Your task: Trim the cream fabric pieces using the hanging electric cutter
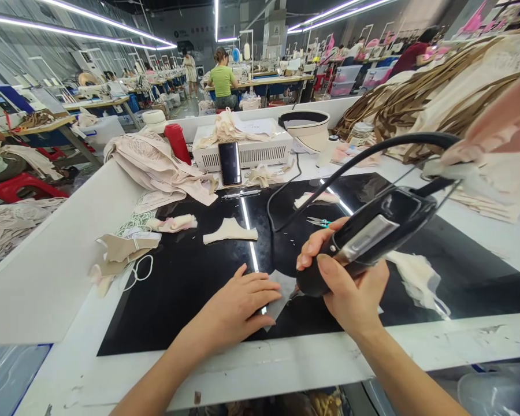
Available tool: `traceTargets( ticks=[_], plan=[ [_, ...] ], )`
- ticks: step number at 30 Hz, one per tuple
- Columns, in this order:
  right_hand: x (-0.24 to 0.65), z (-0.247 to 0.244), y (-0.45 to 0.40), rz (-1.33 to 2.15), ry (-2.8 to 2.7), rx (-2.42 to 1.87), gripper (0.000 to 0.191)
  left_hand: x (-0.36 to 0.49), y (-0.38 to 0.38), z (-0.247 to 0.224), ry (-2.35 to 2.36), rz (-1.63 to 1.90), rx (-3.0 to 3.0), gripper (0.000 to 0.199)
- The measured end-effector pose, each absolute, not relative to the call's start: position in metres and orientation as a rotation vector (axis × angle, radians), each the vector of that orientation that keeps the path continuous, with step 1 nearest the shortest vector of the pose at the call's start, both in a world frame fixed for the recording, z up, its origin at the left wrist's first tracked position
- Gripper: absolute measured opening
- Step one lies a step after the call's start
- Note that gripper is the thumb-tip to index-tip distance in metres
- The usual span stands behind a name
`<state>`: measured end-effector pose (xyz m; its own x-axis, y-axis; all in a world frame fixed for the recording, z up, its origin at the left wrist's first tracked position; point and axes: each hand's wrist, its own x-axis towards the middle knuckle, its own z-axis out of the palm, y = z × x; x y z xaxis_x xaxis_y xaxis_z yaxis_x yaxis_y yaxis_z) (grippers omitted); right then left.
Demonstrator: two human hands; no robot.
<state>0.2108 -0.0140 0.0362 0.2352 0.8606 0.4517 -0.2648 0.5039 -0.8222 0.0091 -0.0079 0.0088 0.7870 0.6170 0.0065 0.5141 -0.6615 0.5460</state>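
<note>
My right hand [355, 289] is wrapped round a black corded handheld tool [372, 231] with a silver plate on its side. The tool tilts down to the left, and its narrow metal tip meets a small translucent whitish sheet [281, 292]. My left hand [242, 300] lies flat with fingers spread, its fingertips on the sheet's left part. Beneath both is a glossy black board [169, 312]. A cream cut fabric piece [230, 230] lies beyond my left hand. Small scissors [319, 222] rest beyond the tool, and crumpled cream fabric [416, 277] lies right of my right hand.
A black cable [372, 147] arches above the tool. Behind the board stand a phone [229, 163], a white vented box [251, 151] and a red container [177, 143]. Fabric heaps [156, 164] lie left, brown straps [398, 110] right. Other people sit at sewing tables farther off.
</note>
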Motion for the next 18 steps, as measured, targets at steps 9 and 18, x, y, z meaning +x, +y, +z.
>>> traceTargets(
  ticks=[9, 18],
  plan=[
    [0.200, 0.039, -0.025, 0.930, -1.047, -0.594, 0.035, 0.004, -0.004, 0.007, 0.795, 0.201, 2.407, 0.052],
    [0.195, 0.037, -0.028, 0.937, -1.060, -0.585, 0.031, 0.002, -0.002, 0.005, 0.774, 0.208, 2.419, 0.055]
  ],
)
